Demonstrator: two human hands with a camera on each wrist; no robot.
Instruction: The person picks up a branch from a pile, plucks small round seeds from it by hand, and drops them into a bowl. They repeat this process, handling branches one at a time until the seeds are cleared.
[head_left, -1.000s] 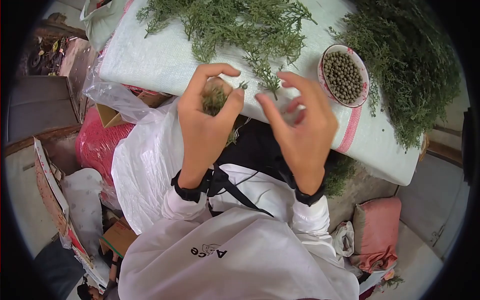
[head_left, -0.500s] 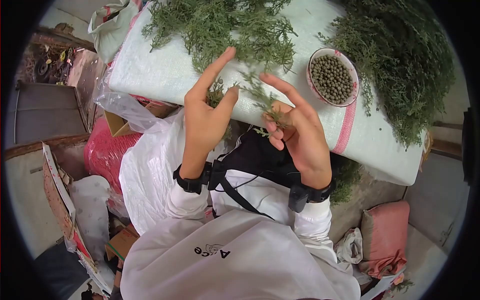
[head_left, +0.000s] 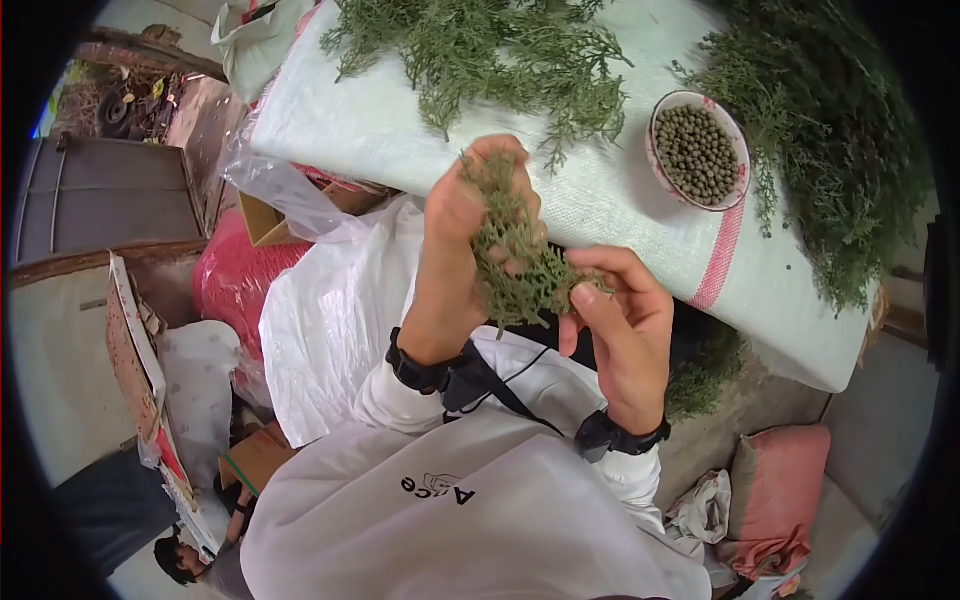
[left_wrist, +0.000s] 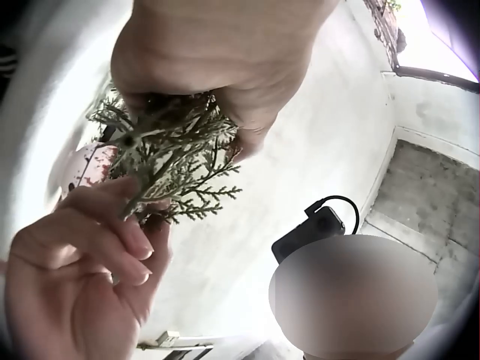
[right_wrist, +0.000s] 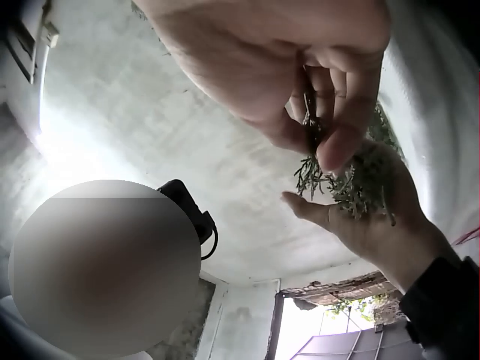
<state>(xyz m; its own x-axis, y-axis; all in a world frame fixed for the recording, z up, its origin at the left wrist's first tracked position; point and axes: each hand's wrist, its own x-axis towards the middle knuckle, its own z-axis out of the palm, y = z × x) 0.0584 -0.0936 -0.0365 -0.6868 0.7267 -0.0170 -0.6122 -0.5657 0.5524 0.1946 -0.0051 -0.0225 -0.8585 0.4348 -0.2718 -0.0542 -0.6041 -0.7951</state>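
In the head view my left hand (head_left: 456, 218) holds a bunch of green conifer sprigs (head_left: 512, 245), its fingers partly hidden behind the foliage. My right hand (head_left: 628, 335) pinches the sprigs at their lower right end between thumb and fingers. Seen from the left wrist, scaly leaf tips (left_wrist: 184, 161) stick out below the left palm, and the right hand (left_wrist: 82, 262) meets them from underneath. The right wrist view has a thin sprig (right_wrist: 309, 174) between the right thumb and fingers, while the left hand (right_wrist: 375, 232) lies just beyond with more foliage.
A patterned bowl (head_left: 741, 190) of small round greenish-brown cones or berries stands on the white woven sack surface (head_left: 640, 235). Loose conifer branches (head_left: 480, 60) lie at the back, and a large dark green heap (head_left: 840, 150) fills the right side. Clear plastic (head_left: 310, 330) hangs at the left.
My hands were apart at first, the right one over a sprig at the sack's edge. It picked that sprig up, and both hands have come together around the greenery. The left hand has turned over.
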